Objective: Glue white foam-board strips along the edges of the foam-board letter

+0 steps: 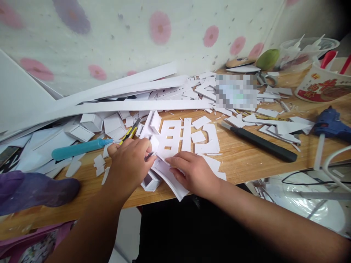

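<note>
My left hand (131, 157) is closed with its fingers curled around a small dark-tipped thing, mostly hidden, over pieces of white foam board. My right hand (194, 171) grips the edge of a bent white foam board piece (171, 180), fingers on top and thumb below. Just beyond my fingers stand small folded white board pieces (155, 122). Flat cut-out character shapes (186, 135) of white board lie to their right. A yellow and black utility knife (130, 133) lies behind my left hand. A small white open box (151, 181) sits under the bent piece.
A teal glue bottle (82, 148) and a purple sleeve-like thing (38, 193) lie left. Long white strips (131, 106) and scraps fill the back. Right are a black-handled knife (260, 143), scissors (265, 79), a blue glue gun (330, 122) and a paper noodle tub (320, 82).
</note>
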A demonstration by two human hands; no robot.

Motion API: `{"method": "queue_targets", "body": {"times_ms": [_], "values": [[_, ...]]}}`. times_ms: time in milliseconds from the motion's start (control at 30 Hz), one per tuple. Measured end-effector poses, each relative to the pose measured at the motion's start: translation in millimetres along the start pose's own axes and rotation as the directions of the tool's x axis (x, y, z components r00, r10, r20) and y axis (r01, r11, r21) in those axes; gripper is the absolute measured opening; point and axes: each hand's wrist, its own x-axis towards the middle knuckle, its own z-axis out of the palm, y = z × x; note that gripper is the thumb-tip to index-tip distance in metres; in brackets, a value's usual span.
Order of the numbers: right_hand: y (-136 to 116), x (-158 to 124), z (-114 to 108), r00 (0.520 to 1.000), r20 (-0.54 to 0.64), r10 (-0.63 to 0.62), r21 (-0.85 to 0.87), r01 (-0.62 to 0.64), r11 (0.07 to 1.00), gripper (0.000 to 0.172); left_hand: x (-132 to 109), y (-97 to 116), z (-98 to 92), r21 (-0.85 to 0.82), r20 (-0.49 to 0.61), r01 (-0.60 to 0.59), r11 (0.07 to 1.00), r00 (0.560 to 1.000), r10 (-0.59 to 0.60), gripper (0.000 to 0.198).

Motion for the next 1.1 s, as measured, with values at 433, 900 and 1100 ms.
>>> {"method": "queue_targets", "body": {"times_ms": [433,900,1100], "values": [[-0.3,0.3,-0.3,1.0,0.016,0.007,-0.008,-0.007,1.0,0.023,0.2,-6.4,0.2,-0.076,0.071,-0.01,0.997,0.997,0.015,0.013],[-1.3,0.3,-0.3,0.999,0.029,0.032,0.023,-0.032,0.999,0.025,-1.3,4.0,3.2,-0.035,0.049,0.003,0.999,0.999,-0.002,0.014],[-1.8,-1.4,-3.8,0.999,-0.009,0.038,0.066,-0.037,0.997,0.027,-20.7,-4.0,-4.1,-0.103,-0.086,-0.118,0.988,0.99,0.11,0.018]]}}
